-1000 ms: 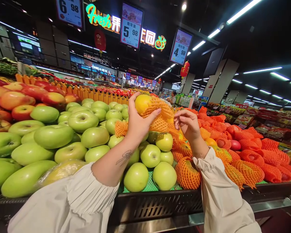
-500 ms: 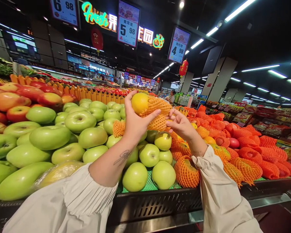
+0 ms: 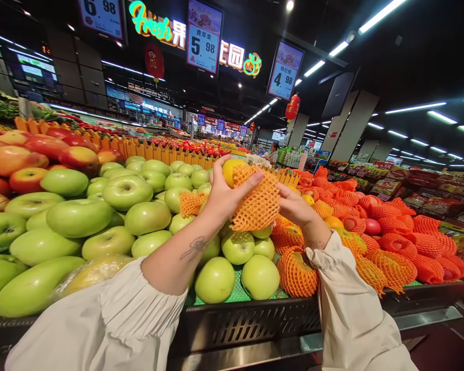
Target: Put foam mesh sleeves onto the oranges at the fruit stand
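My left hand (image 3: 221, 198) is closed around a yellow-orange fruit (image 3: 232, 170) that sits partly inside an orange foam net sleeve (image 3: 257, 201), held above the fruit display. My right hand (image 3: 294, 206) grips the lower right side of the same net sleeve, fingers partly hidden behind it. Both forearms come up from white sleeves at the bottom. Below the hands lie green apples (image 3: 237, 246) and net-wrapped oranges (image 3: 297, 273).
A black slatted crate edge (image 3: 255, 322) fronts the display. Green apples (image 3: 79, 216) fill the left, red apples (image 3: 15, 157) the far left, net-wrapped fruit (image 3: 402, 242) the right. Price signs (image 3: 204, 38) hang overhead. A person (image 3: 272, 153) stands far back in the aisle.
The fruit has come down a little and the net sleeve now hangs lower over it. My right hand has closed on the sleeve's lower edge, where before its fingers were apart beside it.
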Available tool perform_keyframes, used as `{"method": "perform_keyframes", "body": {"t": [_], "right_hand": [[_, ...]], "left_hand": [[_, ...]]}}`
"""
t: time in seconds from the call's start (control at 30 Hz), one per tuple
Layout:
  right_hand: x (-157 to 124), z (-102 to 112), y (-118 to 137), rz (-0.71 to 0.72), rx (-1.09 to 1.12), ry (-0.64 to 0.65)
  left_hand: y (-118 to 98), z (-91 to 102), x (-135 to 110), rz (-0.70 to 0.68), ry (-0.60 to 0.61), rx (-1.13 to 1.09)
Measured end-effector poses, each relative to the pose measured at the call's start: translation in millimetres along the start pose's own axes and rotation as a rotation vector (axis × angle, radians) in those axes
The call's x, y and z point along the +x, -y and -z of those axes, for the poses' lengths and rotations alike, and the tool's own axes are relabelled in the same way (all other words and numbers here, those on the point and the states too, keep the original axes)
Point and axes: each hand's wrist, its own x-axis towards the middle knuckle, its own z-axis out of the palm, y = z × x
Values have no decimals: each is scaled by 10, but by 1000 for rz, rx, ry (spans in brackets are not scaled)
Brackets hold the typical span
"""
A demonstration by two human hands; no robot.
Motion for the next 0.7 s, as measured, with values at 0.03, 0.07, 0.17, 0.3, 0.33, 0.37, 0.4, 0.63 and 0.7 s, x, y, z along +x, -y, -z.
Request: {"method": "perform_keyframes", "body": {"t": [0.03,0.07,0.17,0.3,0.33,0.37,0.4,0.63,0.7], "right_hand": [[-6,-7,12,12,-11,13],[-7,-12,23,33,-27,-3],[25,-10,51,101,-71,-197],[95,38,48,160,-56,-467],[104,53,37,157,-49,-482],[107,65,24,145,-48,-476],[104,73,11,124,-50,-453],[41,58,-21,17,-142,-251],[57,70,-15,100,-262,-261]], "left_hand": [[-37,-4,-3,44,-20,-33],[-79,-9,-8,89,-41,-72],[-205,-20,-20,167,-122,-187],[-279,-29,-20,143,-242,-284],[-280,-31,-19,152,-251,-304],[-278,-33,-18,172,-251,-320],[-275,-33,-17,194,-243,-330],[-313,-15,-26,172,-146,-323],[-326,-13,-26,187,-127,-335]]}}
